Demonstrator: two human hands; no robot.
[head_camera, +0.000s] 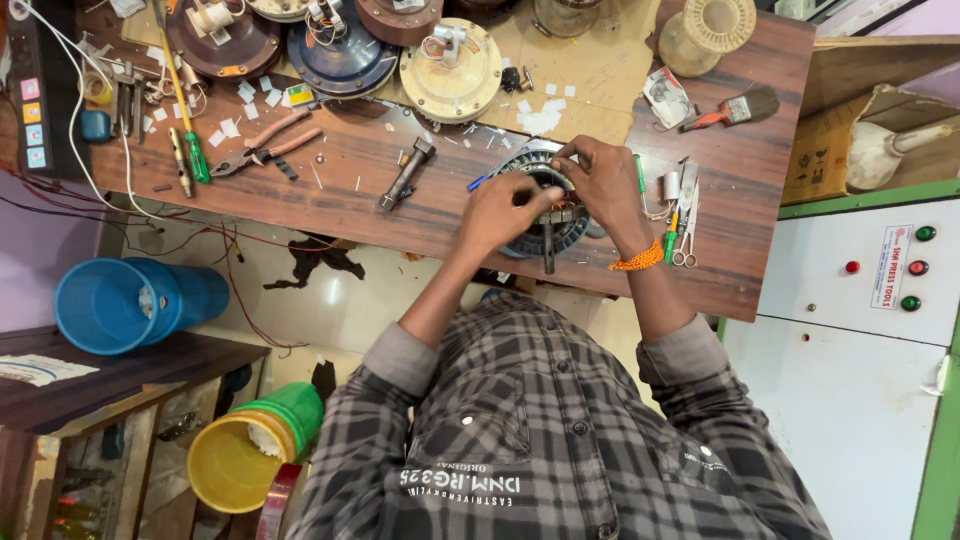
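Both hands on round motor coil at counter edge. Left hand pinches its windings; right hand grips the rim. Pliers lie well apart.

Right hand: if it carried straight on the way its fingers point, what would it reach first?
The right hand points left across the round wound motor stator, so it would probably meet the left hand first; depth is unclear.

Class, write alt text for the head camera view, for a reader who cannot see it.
Seen from above, a person in a checked shirt works with both hands, left hand and right hand, on a round motor stator with copper windings at the edge of a wooden workbench. Pliers, a screwdriver and fan motor housings lie behind it; a blue bin stands below.
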